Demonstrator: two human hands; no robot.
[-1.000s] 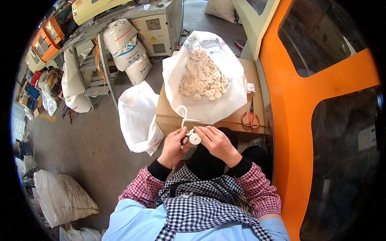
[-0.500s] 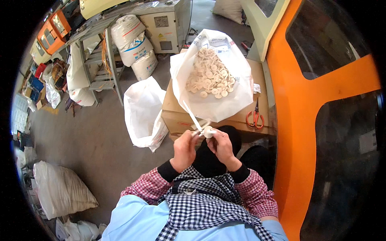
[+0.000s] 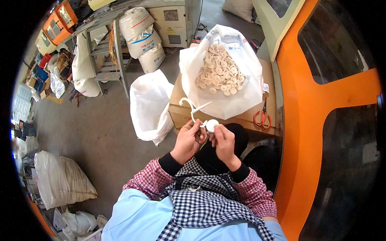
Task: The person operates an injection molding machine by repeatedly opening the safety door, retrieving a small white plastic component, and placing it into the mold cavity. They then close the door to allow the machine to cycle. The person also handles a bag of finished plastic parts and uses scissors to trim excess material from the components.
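Note:
In front of my knees, my left hand (image 3: 188, 138) is closed on a cream plastic sprue (image 3: 191, 111) with a hooked arm and a pointed arm sticking up. A round, disc-headed plastic piece (image 3: 212, 125) sits by its lower end, pinched in the fingertips of my right hand (image 3: 224, 142). Whether disc and sprue are still joined is hard to make out. Just beyond, a white plastic bag (image 3: 251, 94) stands open with a heap of similar disc-headed pieces (image 3: 219, 70) in it. It rests on a cardboard box (image 3: 177, 109).
Red-handled scissors (image 3: 262, 119) lie on the box's right side. An open white bag (image 3: 148, 100) stands on the floor left of the box. An orange machine (image 3: 295, 132) rises close on my right. Farther left are metal steps (image 3: 110, 75) and stacked filled sacks (image 3: 141, 34).
The disc has turned its face more toward me, and the sprue's hooked arm now shows above my left hand. The whole scene has shifted slightly right and up in view.

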